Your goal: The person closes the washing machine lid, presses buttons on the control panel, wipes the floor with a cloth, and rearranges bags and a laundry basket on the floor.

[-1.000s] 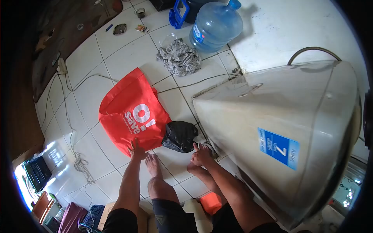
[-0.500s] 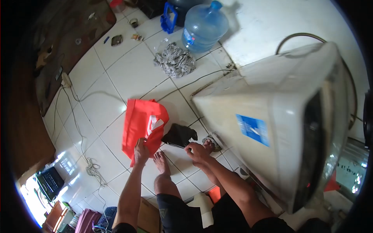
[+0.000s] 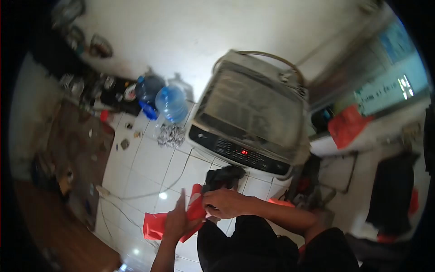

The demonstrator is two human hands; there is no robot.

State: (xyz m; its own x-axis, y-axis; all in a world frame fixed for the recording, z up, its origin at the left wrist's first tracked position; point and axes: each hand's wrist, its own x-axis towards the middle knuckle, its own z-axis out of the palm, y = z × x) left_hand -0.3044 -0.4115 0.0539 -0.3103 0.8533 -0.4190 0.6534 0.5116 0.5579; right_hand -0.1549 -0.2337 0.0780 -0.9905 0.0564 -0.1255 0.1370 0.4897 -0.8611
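Left grip [image 3: 177, 222] is resting spread on a red bag [image 3: 154, 225]. Right grip [image 3: 224, 203] is sitting curled alongside, its hold unclear.

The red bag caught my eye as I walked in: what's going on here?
Someone's left hand is against the red bag, which looks bunched or folded. Their right hand is at its upper end; the grip is unclear. A black bag shows just beyond that hand, in front of the washing machine.

The left hand [image 3: 177, 221] spreads against the bag [image 3: 155, 225]; the right hand [image 3: 224, 203] curls at its upper edge, elbow bent.
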